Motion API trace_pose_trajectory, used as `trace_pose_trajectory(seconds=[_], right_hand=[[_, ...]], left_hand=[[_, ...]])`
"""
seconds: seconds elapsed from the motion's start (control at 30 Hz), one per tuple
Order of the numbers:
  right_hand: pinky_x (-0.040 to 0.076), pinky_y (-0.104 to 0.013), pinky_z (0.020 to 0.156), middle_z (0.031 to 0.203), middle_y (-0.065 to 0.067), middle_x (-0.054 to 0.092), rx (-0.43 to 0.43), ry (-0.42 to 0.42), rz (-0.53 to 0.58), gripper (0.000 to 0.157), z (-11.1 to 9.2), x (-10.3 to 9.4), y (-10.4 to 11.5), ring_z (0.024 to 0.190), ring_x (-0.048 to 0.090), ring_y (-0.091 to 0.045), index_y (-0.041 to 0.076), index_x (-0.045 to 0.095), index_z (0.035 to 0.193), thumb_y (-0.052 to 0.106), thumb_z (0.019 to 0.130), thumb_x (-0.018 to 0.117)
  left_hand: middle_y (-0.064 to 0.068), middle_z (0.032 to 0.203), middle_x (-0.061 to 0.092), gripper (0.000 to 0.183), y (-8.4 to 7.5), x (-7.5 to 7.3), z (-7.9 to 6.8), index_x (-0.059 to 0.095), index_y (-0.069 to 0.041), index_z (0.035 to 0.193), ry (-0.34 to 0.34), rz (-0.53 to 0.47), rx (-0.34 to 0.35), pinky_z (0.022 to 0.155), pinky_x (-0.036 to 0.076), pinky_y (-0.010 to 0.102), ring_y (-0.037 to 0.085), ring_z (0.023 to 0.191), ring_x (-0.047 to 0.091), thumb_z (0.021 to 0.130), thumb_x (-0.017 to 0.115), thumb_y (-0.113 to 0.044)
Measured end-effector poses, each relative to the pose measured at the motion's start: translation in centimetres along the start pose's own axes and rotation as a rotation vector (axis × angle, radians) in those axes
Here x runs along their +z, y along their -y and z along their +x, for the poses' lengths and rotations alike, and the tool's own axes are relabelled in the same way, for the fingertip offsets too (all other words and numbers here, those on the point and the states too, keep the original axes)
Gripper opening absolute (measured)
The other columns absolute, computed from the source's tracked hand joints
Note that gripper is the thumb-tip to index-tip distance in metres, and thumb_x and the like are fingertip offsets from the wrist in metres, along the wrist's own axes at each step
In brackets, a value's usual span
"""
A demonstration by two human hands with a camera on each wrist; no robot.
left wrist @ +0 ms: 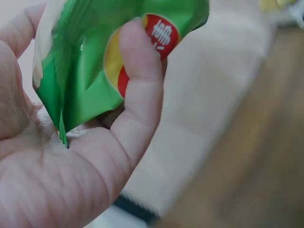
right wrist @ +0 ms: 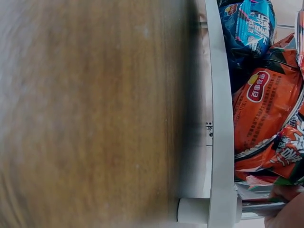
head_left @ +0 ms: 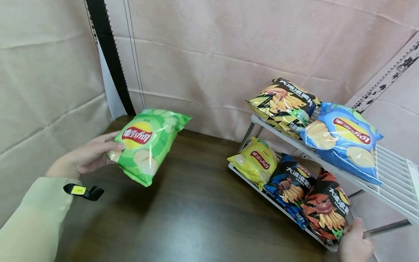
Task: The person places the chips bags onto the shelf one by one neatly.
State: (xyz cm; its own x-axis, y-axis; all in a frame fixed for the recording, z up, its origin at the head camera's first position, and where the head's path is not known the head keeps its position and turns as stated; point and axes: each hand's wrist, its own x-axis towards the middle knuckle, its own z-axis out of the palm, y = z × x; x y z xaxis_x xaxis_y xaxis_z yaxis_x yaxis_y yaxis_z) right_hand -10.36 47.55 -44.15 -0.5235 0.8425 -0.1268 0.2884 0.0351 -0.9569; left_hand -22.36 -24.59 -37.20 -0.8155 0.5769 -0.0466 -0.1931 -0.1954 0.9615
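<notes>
A green bag of potato chips (head_left: 148,145) is held by my left hand (head_left: 95,153) above the brown table, at the left. In the left wrist view the thumb lies across the front of the chip bag (left wrist: 90,80), and the other fingers are mostly behind it. My right hand (head_left: 356,242) is at the near corner of a two-tier white wire rack (head_left: 392,174). Its fingers grip the metal rack post (right wrist: 261,206), right beside a red-and-black chip bag (head_left: 327,211) on the lower tier.
On the lower tier, a yellow bag (head_left: 256,162) and a dark blue bag (head_left: 291,185) lean beside the red one. The upper tier bears a black-and-yellow bag (head_left: 284,103) and a light blue bag (head_left: 343,138). Pale cloth (head_left: 209,65) hangs behind the table (head_left: 196,203).
</notes>
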Motion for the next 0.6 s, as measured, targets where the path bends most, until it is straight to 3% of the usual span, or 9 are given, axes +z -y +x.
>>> trace_pose_trajectory(seconds=[0.1,0.23,0.43,0.6], right_hand=[[0.025,-0.033,0.040,0.046,0.007,0.041,-0.002,0.000,0.004,0.060,0.1,-0.1,-0.1,0.040,0.035,-0.013,0.017,0.051,0.053,0.055,0.097,0.043],[0.025,-0.033,0.040,0.046,0.006,0.042,-0.001,0.007,-0.004,0.062,0.1,-0.2,0.0,0.039,0.035,-0.014,0.016,0.051,0.052,0.057,0.097,0.043],[0.028,-0.032,0.044,0.048,0.007,0.043,0.030,-0.006,-0.047,0.061,-0.1,-0.3,0.1,0.044,0.038,-0.014,0.018,0.052,0.053,0.062,0.094,0.043],[0.030,-0.029,0.046,0.048,0.007,0.044,0.040,-0.023,-0.041,0.059,-0.2,-0.4,0.2,0.045,0.040,-0.013,0.019,0.053,0.053,0.061,0.094,0.045]], left_hand=[[0.015,0.112,0.064,0.042,-2.8,3.1,1.1,0.028,-0.007,0.144,0.095,-0.013,0.093,0.080,0.056,0.036,0.022,0.093,0.067,0.103,0.035,-0.005],[0.018,0.119,0.059,0.046,-6.1,7.7,2.9,0.024,-0.005,0.148,0.153,-0.038,0.179,0.084,0.054,0.037,0.022,0.095,0.066,0.103,0.036,-0.006],[0.021,0.127,0.051,0.059,-9.6,16.1,6.7,0.026,-0.013,0.151,0.106,-0.023,0.257,0.083,0.055,0.040,0.024,0.094,0.064,0.098,0.054,-0.017],[0.022,0.117,0.060,0.060,-11.2,23.7,10.5,0.032,-0.028,0.148,0.103,0.060,0.309,0.074,0.057,0.044,0.029,0.086,0.066,0.095,0.060,-0.022]])
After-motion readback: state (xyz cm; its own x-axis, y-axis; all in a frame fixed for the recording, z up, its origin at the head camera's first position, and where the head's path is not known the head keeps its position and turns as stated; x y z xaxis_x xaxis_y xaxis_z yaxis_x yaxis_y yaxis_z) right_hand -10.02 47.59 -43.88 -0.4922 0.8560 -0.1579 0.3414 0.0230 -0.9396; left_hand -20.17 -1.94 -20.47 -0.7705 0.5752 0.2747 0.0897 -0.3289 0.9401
